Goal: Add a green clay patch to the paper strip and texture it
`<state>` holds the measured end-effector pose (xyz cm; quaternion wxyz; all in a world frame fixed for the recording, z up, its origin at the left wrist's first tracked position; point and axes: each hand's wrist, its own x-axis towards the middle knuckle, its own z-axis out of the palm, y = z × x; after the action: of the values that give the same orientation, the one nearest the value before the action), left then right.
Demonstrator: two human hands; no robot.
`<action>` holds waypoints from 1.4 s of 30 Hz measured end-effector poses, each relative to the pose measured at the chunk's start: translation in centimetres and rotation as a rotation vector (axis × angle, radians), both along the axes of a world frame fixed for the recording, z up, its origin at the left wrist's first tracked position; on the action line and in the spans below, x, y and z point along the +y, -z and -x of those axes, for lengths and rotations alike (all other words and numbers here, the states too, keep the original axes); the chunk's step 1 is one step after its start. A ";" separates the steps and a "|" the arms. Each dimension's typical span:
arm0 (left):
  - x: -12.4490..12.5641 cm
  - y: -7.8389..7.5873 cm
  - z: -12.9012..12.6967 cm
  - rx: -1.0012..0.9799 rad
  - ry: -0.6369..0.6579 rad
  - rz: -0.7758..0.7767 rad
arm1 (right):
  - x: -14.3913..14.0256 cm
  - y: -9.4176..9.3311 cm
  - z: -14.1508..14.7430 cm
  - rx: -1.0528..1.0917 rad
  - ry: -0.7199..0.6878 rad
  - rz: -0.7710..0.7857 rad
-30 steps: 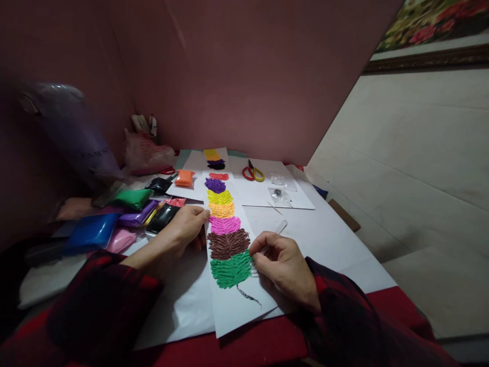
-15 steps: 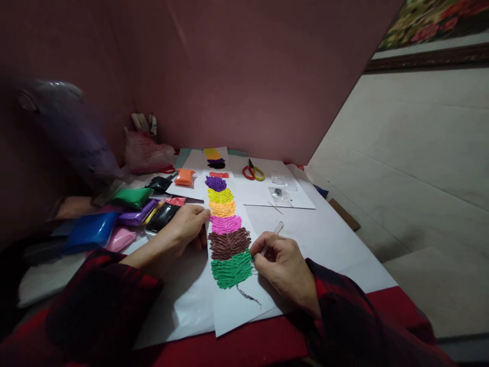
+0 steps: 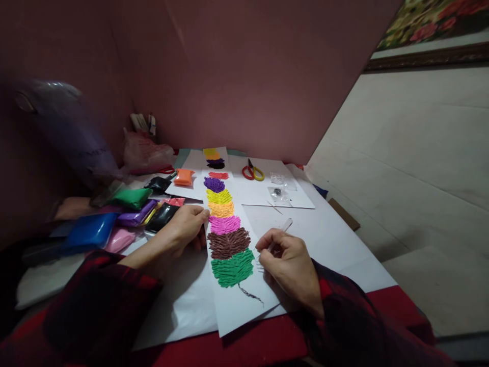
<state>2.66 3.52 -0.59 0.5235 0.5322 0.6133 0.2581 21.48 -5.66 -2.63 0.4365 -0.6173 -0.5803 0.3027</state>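
A long white paper strip (image 3: 237, 316) lies lengthwise before me, bearing a feather shape in coloured clay bands: green (image 3: 232, 267), brown (image 3: 229, 243), pink, orange, yellow and purple. A thin dark stem trails from the green end. My left hand (image 3: 189, 227) pinches the strip's left edge beside the orange and pink bands. Just right of the green band, my right hand (image 3: 288, 265) closes round a slim clear stick-like tool (image 3: 287, 224), its upper end poking out above the fingers. The tool's lower tip is hidden by the fingers.
Scissors (image 3: 252, 172) with red and yellow handles and a small clear bag (image 3: 279, 194) lie on white paper at the back. Packets of coloured clay, blue (image 3: 90, 232) and green (image 3: 132, 198) among them, crowd the left. An orange packet (image 3: 184, 177) sits farther back.
My right hand and the tool have moved slightly right, away from the green band's edge. The strip's near end has shifted a little to the right. My left hand stays nearly still.
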 end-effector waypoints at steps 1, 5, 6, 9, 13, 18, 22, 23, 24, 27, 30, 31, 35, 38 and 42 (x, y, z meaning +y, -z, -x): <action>0.0 0.0 0.0 -0.001 -0.002 -0.002 | 0.0 0.0 0.0 0.029 -0.001 0.007; 0.0 0.1 0.0 -0.006 -0.006 -0.006 | -0.2 -0.1 0.0 0.115 -0.047 0.034; 0.0 0.1 0.0 -0.005 -0.005 -0.006 | -0.2 -0.1 0.0 0.126 -0.059 0.041; 0.0 0.0 0.0 -0.003 -0.006 -0.009 | -0.3 -0.2 0.1 0.140 -0.085 0.066; 0.0 0.0 0.0 0.001 -0.004 -0.009 | -0.3 0.0 0.2 0.127 -0.092 0.069; 0.1 0.3 0.1 0.000 0.010 -0.011 | 0.1 0.4 0.1 -0.010 -0.107 -0.015; 0.1 0.3 0.1 0.005 0.016 -0.007 | 0.1 0.2 0.1 -0.080 -0.100 -0.038; 0.1 0.3 0.1 0.008 0.017 -0.005 | 0.1 0.1 0.1 -0.087 -0.097 -0.036; 0.0 0.2 0.1 0.009 0.018 -0.004 | 0.1 0.1 0.2 -0.093 -0.092 -0.034; -0.1 0.1 0.1 0.011 0.021 -0.008 | 0.1 0.0 0.2 -0.104 -0.078 -0.046; -0.1 0.1 0.1 0.010 0.025 -0.014 | 0.1 0.0 0.1 -0.119 -0.064 -0.045; 0.0 0.2 0.1 0.009 0.027 -0.014 | 0.1 0.0 0.1 -0.122 -0.056 -0.039; 0.1 0.2 0.1 0.005 0.031 -0.016 | 0.0 0.1 0.1 -0.090 -0.010 -0.012; 0.0 0.2 0.1 0.007 0.025 -0.019 | 0.0 0.1 0.0 -0.005 0.001 0.026; 0.0 0.1 0.1 0.011 0.016 -0.016 | -0.1 0.0 0.1 0.104 -0.033 0.078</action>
<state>2.61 3.49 -0.68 0.5180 0.5426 0.6097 0.2559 21.41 -5.74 -2.67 0.4365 -0.6076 -0.5550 0.3637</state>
